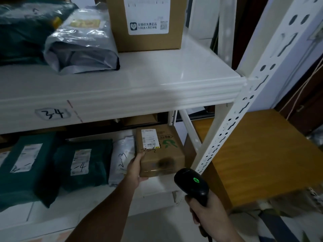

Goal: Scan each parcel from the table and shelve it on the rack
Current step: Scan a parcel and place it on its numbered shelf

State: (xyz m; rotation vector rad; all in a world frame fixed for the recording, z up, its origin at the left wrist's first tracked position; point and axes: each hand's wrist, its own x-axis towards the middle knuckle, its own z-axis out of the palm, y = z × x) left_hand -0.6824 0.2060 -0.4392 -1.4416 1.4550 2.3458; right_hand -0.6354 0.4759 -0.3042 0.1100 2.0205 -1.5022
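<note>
1. The white rack [206,88] is filling most of the view, its upper shelf edge wearing a handwritten tag reading 34, its slotted post [248,105] running down on the right
2. A large cardboard box [145,23] is sitting at the back of the upper shelf, with a grey plastic mailer [82,41] just left of it and a dark green bag [22,28] further left
3. On the lower shelf two dark green mailers [26,165] [83,163] are lying side by side, and a pale grey mailer [122,158] is lying between them and the parcel
4. The brown parcel [160,152] is lying flat at the right end of the lower shelf, label up, its long axis running front to back, one short end facing the person, close to the post
5. The left hand [136,168] is gripping the parcel's near left corner, thumb on top
6. The right hand [208,215] is wrapping its fingers around the handle of a black scanner [192,184], green light glowing, head aiming toward the parcel
</note>
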